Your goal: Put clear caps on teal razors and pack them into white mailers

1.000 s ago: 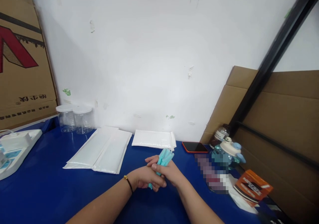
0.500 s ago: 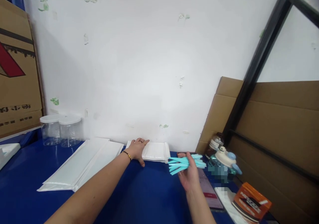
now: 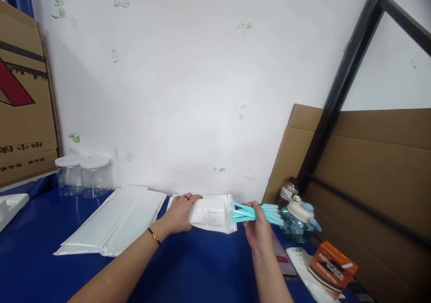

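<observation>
My left hand [image 3: 178, 214] grips the left end of a white plastic-wrapped packet [image 3: 213, 214], thumb low and fingers over the top. The packet is tilted up at the back of the blue table, by the wall, and what is inside it cannot be made out. In my right hand [image 3: 258, 233] is a bundle of thin turquoise plastic strips [image 3: 243, 213], pinched under the thumb. Their left ends reach the packet's right edge; whether they touch it I cannot tell. Flat white padded sleeves [image 3: 101, 226] lie to the left of my left hand.
Two clear lidded jars [image 3: 95, 179] stand at the back left. On the right are a brown bottle [image 3: 288, 191], a teal drinking bottle [image 3: 298, 217], an orange box [image 3: 332, 269] and a purple booklet [image 3: 281, 256]. Cardboard [image 3: 380, 168] leans behind a black metal frame [image 3: 332, 110].
My left hand has drawn the white packet slightly nearer and tilted it up. My right hand, with the turquoise strips, has shifted a little right and up.
</observation>
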The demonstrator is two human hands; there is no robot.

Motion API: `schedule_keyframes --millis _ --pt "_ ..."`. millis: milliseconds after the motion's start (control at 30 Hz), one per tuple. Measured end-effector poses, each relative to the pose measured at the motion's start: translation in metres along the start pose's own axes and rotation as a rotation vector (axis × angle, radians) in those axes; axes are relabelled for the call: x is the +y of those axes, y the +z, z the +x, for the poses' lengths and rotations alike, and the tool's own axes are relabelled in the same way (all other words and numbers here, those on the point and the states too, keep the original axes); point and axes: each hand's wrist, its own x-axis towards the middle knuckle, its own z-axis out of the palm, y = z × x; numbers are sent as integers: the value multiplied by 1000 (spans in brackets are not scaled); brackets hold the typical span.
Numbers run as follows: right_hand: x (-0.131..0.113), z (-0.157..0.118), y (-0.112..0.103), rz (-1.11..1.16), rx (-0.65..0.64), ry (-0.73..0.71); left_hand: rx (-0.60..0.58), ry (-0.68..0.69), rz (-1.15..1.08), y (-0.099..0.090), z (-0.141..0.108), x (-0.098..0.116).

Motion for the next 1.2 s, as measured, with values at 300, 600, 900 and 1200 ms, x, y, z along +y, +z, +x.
schedule_keyframes --millis 300,600,900,1200 --pt "1 -20 20 -341 -113 -250 13 -96 -129 11 -25 14" --pt "-69 -6 104 -536 -576 13 473 -224 -519 35 -15 41" --pt "-88 -7 128 -791 -686 30 642 -350 -605 41 -10 58" --pt "-100 -20 121 -1256 -754 -320 741 -441 -546 43 -15 55"
